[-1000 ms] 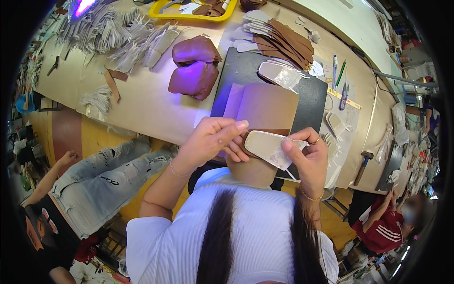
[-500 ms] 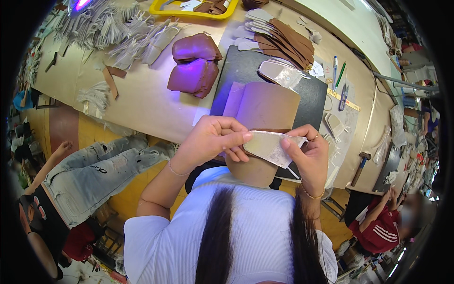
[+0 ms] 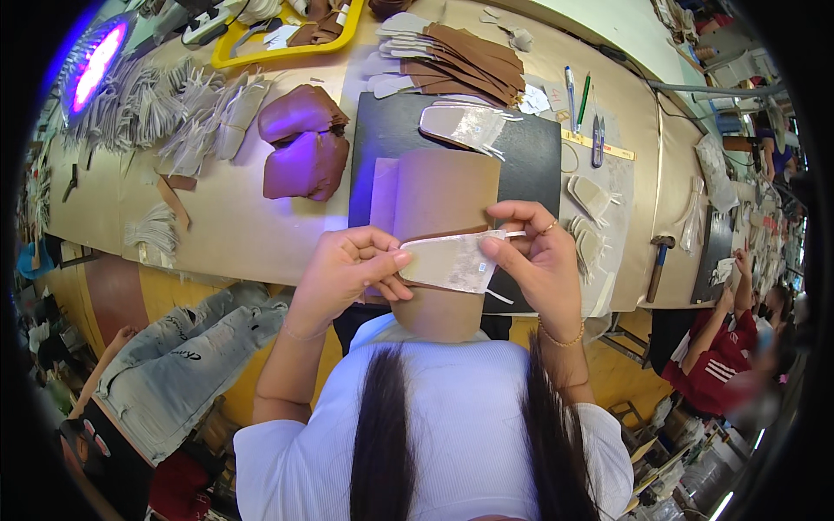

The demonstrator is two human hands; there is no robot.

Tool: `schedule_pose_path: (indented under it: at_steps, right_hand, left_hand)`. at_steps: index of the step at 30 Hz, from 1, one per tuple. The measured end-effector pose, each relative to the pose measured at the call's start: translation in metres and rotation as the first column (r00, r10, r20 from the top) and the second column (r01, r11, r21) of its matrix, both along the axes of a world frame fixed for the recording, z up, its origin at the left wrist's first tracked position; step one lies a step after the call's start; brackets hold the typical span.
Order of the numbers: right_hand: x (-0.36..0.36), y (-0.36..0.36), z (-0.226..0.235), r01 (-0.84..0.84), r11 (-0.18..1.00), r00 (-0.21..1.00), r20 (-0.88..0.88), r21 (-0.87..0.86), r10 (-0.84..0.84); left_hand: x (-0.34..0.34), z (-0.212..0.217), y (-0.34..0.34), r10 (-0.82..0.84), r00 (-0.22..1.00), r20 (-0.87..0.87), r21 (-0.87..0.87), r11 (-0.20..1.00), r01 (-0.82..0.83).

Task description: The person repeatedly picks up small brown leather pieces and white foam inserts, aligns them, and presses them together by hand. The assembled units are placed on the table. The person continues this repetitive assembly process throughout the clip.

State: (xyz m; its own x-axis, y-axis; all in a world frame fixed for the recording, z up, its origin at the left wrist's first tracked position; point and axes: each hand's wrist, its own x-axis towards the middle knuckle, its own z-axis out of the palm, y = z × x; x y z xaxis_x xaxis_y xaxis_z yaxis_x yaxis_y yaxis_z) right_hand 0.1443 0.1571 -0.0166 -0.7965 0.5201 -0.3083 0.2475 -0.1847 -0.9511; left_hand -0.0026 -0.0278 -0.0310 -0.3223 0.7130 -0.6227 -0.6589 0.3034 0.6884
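Observation:
A pale grey, tongue-shaped piece (image 3: 445, 263) with thin straps at its right end is stretched between my hands. My left hand (image 3: 350, 271) pinches its narrow left end between thumb and fingers. At the wide end, my right hand (image 3: 540, 260) grips the piece with the thumb on top. Behind it stands a curved tan form (image 3: 447, 189), with a strip of brown edge showing along the piece. The form rests partly on a black board (image 3: 537, 169). Farther back on that board lies a similar pale piece (image 3: 460, 124) with loose straps.
Brown strips with pale ends (image 3: 460, 61) lie behind the board. Brown folded stacks (image 3: 304, 161) sit left, near pale bundles (image 3: 213, 117) and a yellow tray (image 3: 287, 55). To the right are a pen (image 3: 570, 89), thread snips (image 3: 598, 141) and a hammer (image 3: 660, 265). Co-workers sit both sides.
The view has shifted, so the table things appear farther left. Between my hands the pale piece is now turned flatter toward the view. My right fingers have shifted at its strap end.

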Motion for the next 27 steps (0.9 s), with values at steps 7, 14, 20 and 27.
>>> schedule_pose_path:
  at_steps: [7,14,20,27]
  right_hand:
    - [-0.002,-0.003,-0.003,0.021,1.000,1.000,-0.009,0.010,-0.021]
    - [-0.006,-0.006,-0.003,0.019,0.995,0.999,0.044,0.103,-0.024]
    - [-0.005,-0.006,0.019,-0.077,0.535,0.991,0.124,0.841,-0.053]
    - [-0.016,-0.036,0.013,-0.453,0.303,0.762,0.187,0.838,0.619]
  left_hand:
    - [0.005,-0.005,0.000,0.026,0.998,-0.052,-0.024,0.999,-0.027]
    - [0.006,-0.006,-0.002,0.019,0.999,-0.031,-0.010,1.000,-0.020]
    - [0.009,-0.002,0.003,0.066,0.996,-0.065,0.013,0.998,-0.065]
    - [0.004,-0.006,0.014,0.033,0.986,-0.163,0.040,0.999,-0.026]
